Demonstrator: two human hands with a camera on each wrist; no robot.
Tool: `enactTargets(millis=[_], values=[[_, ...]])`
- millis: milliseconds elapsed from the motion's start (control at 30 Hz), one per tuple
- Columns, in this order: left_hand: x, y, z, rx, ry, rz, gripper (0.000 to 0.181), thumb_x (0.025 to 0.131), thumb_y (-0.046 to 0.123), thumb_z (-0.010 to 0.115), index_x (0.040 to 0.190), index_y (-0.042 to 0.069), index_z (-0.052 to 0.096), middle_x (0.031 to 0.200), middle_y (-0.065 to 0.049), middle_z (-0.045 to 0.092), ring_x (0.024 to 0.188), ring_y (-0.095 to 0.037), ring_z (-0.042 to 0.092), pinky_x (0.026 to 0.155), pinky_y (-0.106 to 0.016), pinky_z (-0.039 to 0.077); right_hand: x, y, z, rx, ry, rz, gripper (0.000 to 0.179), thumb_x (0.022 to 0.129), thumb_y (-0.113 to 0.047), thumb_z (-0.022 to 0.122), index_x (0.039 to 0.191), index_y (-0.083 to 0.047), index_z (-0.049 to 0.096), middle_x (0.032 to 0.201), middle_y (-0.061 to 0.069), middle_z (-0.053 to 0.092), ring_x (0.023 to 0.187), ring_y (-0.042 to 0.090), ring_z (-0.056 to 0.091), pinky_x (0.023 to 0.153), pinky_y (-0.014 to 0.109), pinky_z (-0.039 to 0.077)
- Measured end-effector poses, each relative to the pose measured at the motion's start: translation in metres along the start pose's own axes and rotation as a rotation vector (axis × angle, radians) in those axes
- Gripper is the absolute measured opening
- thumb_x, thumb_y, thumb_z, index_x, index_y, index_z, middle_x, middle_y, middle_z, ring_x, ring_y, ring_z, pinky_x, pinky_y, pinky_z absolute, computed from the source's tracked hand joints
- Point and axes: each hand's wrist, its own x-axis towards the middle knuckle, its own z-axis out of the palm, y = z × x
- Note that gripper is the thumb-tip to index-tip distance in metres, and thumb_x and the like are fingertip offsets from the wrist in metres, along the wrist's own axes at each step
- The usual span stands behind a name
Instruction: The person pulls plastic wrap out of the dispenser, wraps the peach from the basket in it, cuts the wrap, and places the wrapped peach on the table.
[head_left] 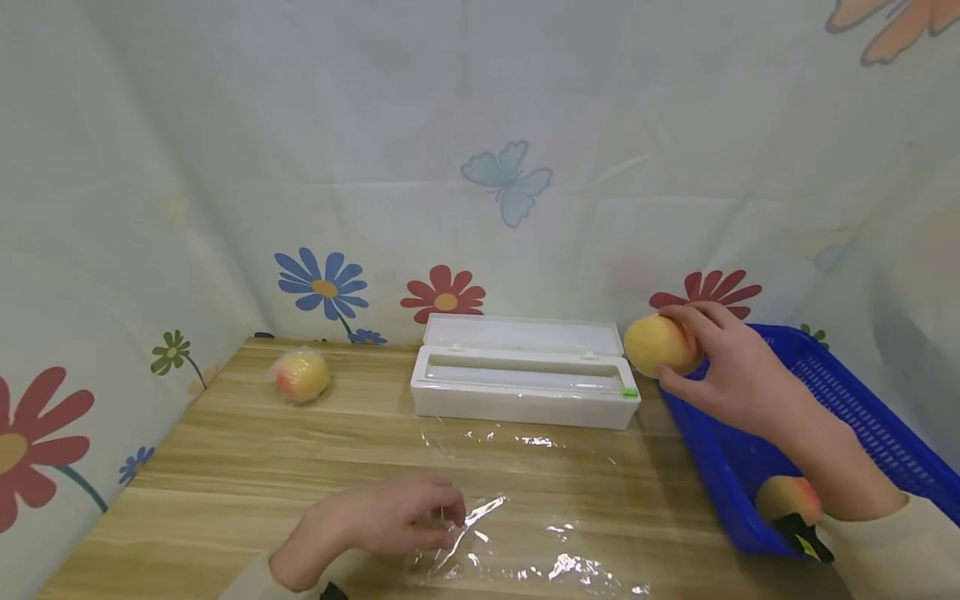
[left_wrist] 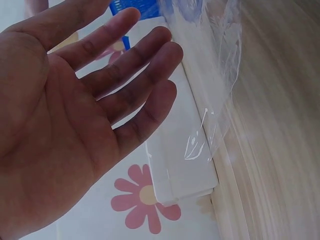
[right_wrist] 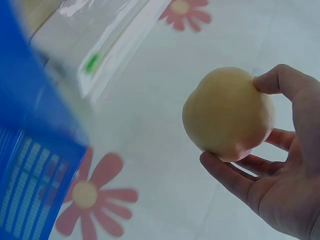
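Note:
In my right hand [head_left: 731,367] I grip a yellow peach [head_left: 658,345] with a pink blush, thumb and fingers around its sides, raised at the basket's far left corner. The right wrist view shows the same peach [right_wrist: 227,114] bare of wrap. My left hand [head_left: 397,512], fingers loosely bent and holding nothing, hovers by the left edge of a sheet of clear plastic film [head_left: 525,508] spread on the table. Behind the film stands a white cling film box [head_left: 525,404], lid up, a roll inside and a green slider at its right end.
A film-wrapped peach [head_left: 302,375] sits at the table's back left. On the right is a blue basket [head_left: 708,471] with another peach [head_left: 787,500] inside, partly behind my right wrist. A flowered cloth [head_left: 375,167] hangs behind the wooden table [head_left: 225,467].

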Motion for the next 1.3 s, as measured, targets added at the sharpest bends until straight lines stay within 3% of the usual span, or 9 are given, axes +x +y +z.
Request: enactTargets(millis=[200, 333, 567, 933, 1300], values=[[0.002, 0.001, -0.002, 0.014, 0.014, 0.001, 0.010, 0.100, 0.020, 0.069, 0.108, 0.016, 0.068, 0.105, 0.011, 0.062, 0.097, -0.004, 0.059, 0.087, -0.022, 0.050, -0.011, -0.030, 0.013, 0.059, 0.055, -0.102, 0.071, 0.075, -0.014, 0.089, 0.138, -0.007, 0.057, 0.129, 0.016, 0.056, 0.105, 0.035, 0.062, 0.081, 0.057, 0.056], [0.004, 0.003, -0.003, 0.019, 0.023, -0.009, 0.009, 0.100, 0.021, 0.069, 0.108, 0.017, 0.068, 0.106, 0.011, 0.063, 0.099, -0.005, 0.060, 0.088, -0.024, 0.051, -0.016, -0.049, 0.026, 0.116, 0.038, -0.131, 0.069, 0.075, -0.014, 0.088, 0.137, -0.009, 0.059, 0.129, 0.011, 0.058, 0.107, 0.028, 0.063, 0.082, 0.051, 0.057], [0.010, 0.010, -0.007, -0.014, 0.015, -0.103, 0.022, 0.098, 0.022, 0.072, 0.117, 0.014, 0.065, 0.112, 0.007, 0.064, 0.102, -0.007, 0.060, 0.091, -0.026, 0.051, -0.032, -0.075, 0.055, 0.189, -0.085, -0.168, 0.065, 0.077, -0.017, 0.086, 0.135, -0.013, 0.060, 0.131, 0.004, 0.057, 0.109, 0.019, 0.061, 0.086, 0.043, 0.056], [0.021, 0.029, -0.007, -0.005, 0.028, -0.272, 0.074, 0.082, 0.037, 0.088, 0.137, 0.007, 0.048, 0.124, -0.007, 0.061, 0.112, -0.015, 0.058, 0.096, -0.033, 0.050, -0.056, -0.102, 0.101, 0.257, -0.244, -0.218, 0.063, 0.075, -0.019, 0.088, 0.131, -0.013, 0.061, 0.129, 0.002, 0.056, 0.109, 0.017, 0.059, 0.091, 0.041, 0.054], [0.026, 0.039, 0.003, 0.139, 0.034, -0.256, 0.084, 0.078, 0.038, 0.091, 0.141, 0.006, 0.046, 0.132, -0.008, 0.061, 0.119, -0.016, 0.059, 0.101, -0.033, 0.049, -0.061, -0.117, 0.128, 0.331, -0.355, -0.249, 0.060, 0.075, -0.014, 0.089, 0.129, -0.015, 0.061, 0.127, 0.002, 0.051, 0.109, 0.017, 0.055, 0.091, 0.035, 0.054]])
